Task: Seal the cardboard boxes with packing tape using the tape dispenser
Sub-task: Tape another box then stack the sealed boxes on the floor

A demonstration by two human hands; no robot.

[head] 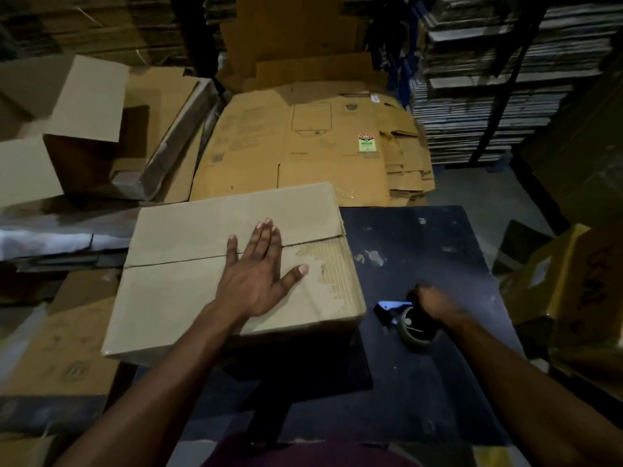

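Plain brown cardboard box (232,271) on the left part of a dark scuffed table (421,237), flaps closed, seam untaped, top worn near the right edge. Left hand (259,274) flat on it, fingers spread wide. Right hand (435,303) closed on the tape dispenser (409,320), round tape roll, just right of the box.

Tape dispenser (409,320) half hidden under the blurred right hand (435,303), lower right of centre; grip on it and the tape's state impossible to make out. Print on the flattened cartons (303,143), upper centre, too small to read. Yellow box (580,284) cut off by the right edge.
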